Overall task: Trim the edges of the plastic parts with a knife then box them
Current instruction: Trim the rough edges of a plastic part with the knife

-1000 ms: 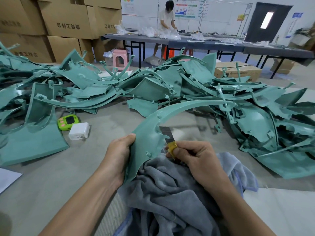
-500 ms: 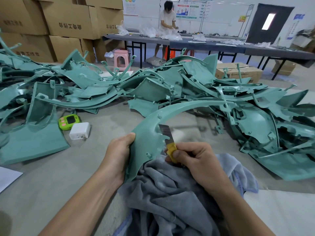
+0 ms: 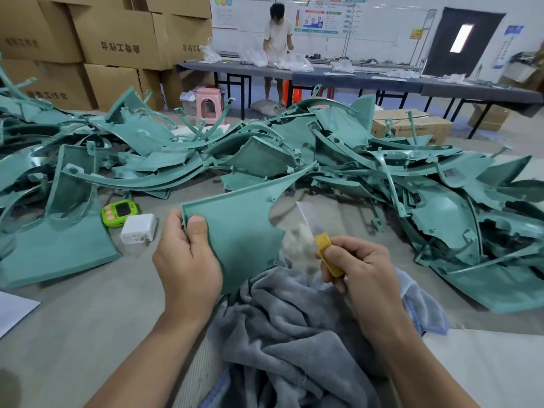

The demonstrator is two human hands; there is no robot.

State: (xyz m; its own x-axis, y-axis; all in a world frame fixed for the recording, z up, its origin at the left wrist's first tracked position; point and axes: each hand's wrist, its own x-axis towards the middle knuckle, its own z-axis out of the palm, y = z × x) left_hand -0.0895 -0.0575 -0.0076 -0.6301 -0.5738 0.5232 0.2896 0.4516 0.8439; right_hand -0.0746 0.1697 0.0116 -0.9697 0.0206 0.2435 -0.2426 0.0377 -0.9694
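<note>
Teal plastic part (image 3: 241, 231): flat, curved panel with a raised rim and a notched right edge; centre of frame, lifted off the work surface, lower edge meeting the cloth.
Left hand (image 3: 188, 260): left of centre; grips the panel's upper-left corner, thumb pressed on the front face, remaining fingers tucked behind the rim.
Right hand (image 3: 362, 266): right of centre; fingers curled tight round the knife handle.
Yellow-handled knife (image 3: 319, 240): pale blade, blurred, pointing up and left; tip just beside the panel's notched edge; contact not discernible.
Crumpled grey towel cloth (image 3: 288, 325): lower centre, beneath the panel and between both forearms.
Heap of teal plastic parts (image 3: 353, 160): loose, overlapping, spread across the middle band from left edge to right edge.
Lime-green handheld gadget (image 3: 120, 212): left of centre on the grey work surface (image 3: 73, 319), touching the white block.
White rectangular plug block (image 3: 138, 229): just right of the gadget, near the left hand.
Brown cardboard cartons (image 3: 117, 36): stacked, upper left.
Pink plastic stool (image 3: 209, 106): behind the heap, upper centre-left.
Long dark table (image 3: 368, 79): upper right, clear plastic bags on top.
Second person (image 3: 278, 30): standing at the far side of that table, top centre.
</note>
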